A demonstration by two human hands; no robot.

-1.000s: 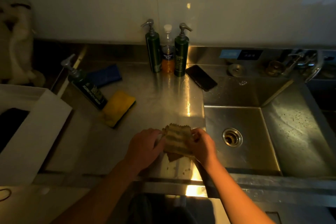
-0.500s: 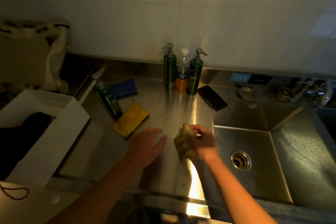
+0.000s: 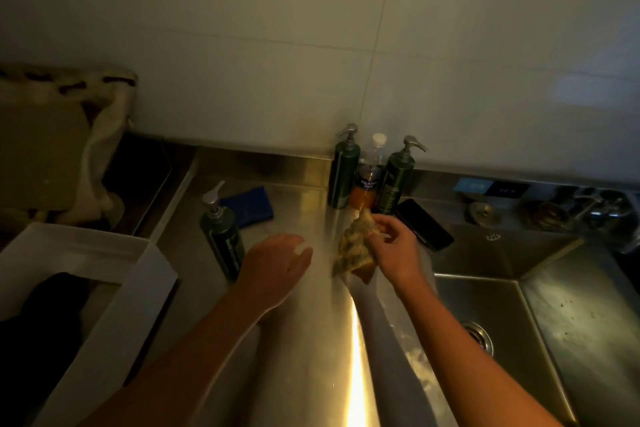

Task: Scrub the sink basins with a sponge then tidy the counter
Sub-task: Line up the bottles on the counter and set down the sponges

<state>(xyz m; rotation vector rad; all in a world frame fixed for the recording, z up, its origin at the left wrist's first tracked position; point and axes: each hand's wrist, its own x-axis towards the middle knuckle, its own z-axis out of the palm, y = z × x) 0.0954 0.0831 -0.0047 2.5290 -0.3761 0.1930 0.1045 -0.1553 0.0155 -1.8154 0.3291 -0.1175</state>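
A person's right hand (image 3: 394,250) pinched a worn sponge (image 3: 353,246) by its upper edge, the grip narrow on the pad, and held it off the steel surface (image 3: 311,340) just left of the basin (image 3: 467,298). The sponge hung clear of the basin, not in it. The left hand (image 3: 273,263) hovered palm down farther left of the basin, its grip loose and wide, with nothing plainly held.

The job looked far from finished. Specks dotted the sloping steel on the basin's right side and a dull film lay near the drain, so scrubbing appeared to remain. Tidying also seemed untouched. A pump bottle (image 3: 221,236) and a blue cloth (image 3: 249,206) sat well left of the basin, and a white box (image 3: 104,274) stood farther left still. A phone (image 3: 424,224) lay at the basin's back-left corner, with three bottles (image 3: 367,180) just behind it.

A second earlier, both hands had gripped the sponge low on the surface by the basin's left rim. Half a second earlier, the left hand had let go. By this moment the right hand had lifted the sponge and carried it back toward the three bottles. The left hand had drifted away from the basin toward the pump bottle, over the spot where a yellow pad had lain in view.
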